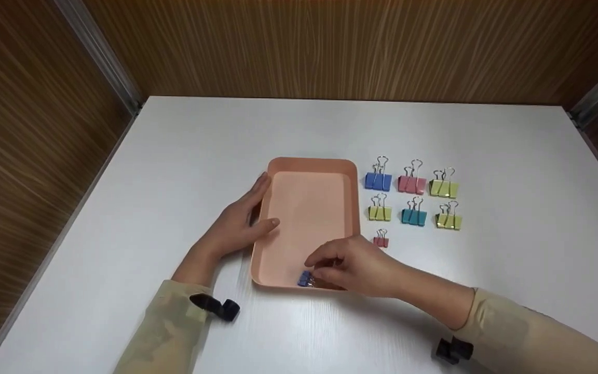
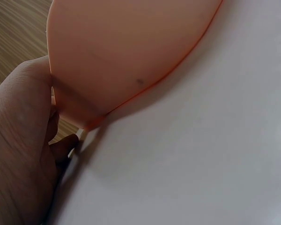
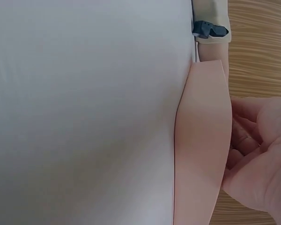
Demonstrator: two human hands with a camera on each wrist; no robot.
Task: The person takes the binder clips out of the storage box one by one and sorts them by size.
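A peach tray [image 1: 312, 162] lies on the white table. My left hand [image 1: 258, 208] grips its left wall, thumb inside over the rim and fingers along the outside. In the left wrist view the left hand [image 2: 23, 140] sits against the tray's [image 2: 126, 47] outer wall. My right hand [image 1: 321, 267] reaches into the tray's near right corner, its curled fingers pinching a small blue binder clip [image 1: 306, 279] just above the tray floor. The right wrist view shows the curled right hand [image 3: 257, 159] behind the tray wall [image 3: 201, 140], which hides the clip.
Right of the tray lie several binder clips in rows: blue [image 1: 378, 180], pink [image 1: 411, 183], yellow-green [image 1: 443, 187], yellow [image 1: 379, 212], teal [image 1: 413, 216], yellow [image 1: 448, 221], and a small red one [image 1: 380, 240]. Wooden walls [image 1: 330, 47] enclose the table on three sides.
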